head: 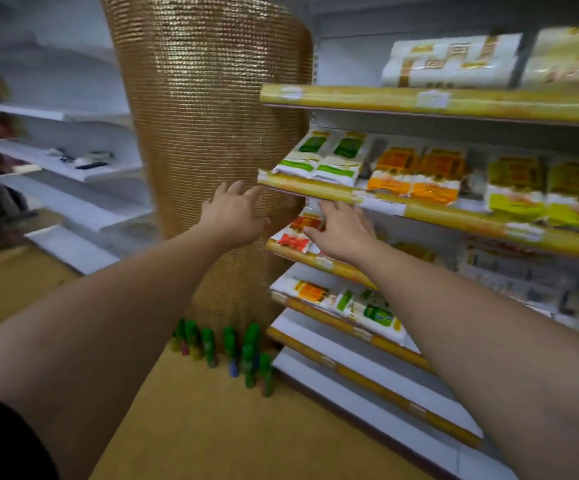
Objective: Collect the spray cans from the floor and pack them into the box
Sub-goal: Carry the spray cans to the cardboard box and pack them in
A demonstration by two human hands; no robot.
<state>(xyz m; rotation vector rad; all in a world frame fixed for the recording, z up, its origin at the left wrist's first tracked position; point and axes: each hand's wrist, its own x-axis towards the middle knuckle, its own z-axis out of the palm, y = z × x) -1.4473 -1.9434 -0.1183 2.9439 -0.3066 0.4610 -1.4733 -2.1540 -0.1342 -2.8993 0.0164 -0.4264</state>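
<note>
Landmark: a tall gold mesh roll stands upright on the tan floor, at the middle of the view.
Spray cans: a cluster of green-capped spray cans stands upright on the floor at the foot of the mesh roll, just in front of its base and towards its right side. The cans are close together and blurred, so I cannot tell the exact count.
Left hand: the left hand is stretched out in front of the mesh roll, about halfway up it. Its fingers are straight and slightly spread, and it holds nothing. I cannot tell whether the fingertips touch the mesh.
Right hand: the right hand reaches just to the right of the mesh roll. Its fingers are straight and close together, its thumb is held out to the side, and it holds nothing.
Shelf rack: a shelf rack with yellow edge strips stands against the right side of the mesh roll. It is stocked with white, green, orange and yellow packets.
White shelves: white shelves run to the left of the mesh roll, with a few small dark items on one level.
Sleeve: a black sleeve shows at the lower left corner, well below and to the left of the mesh roll.
</note>
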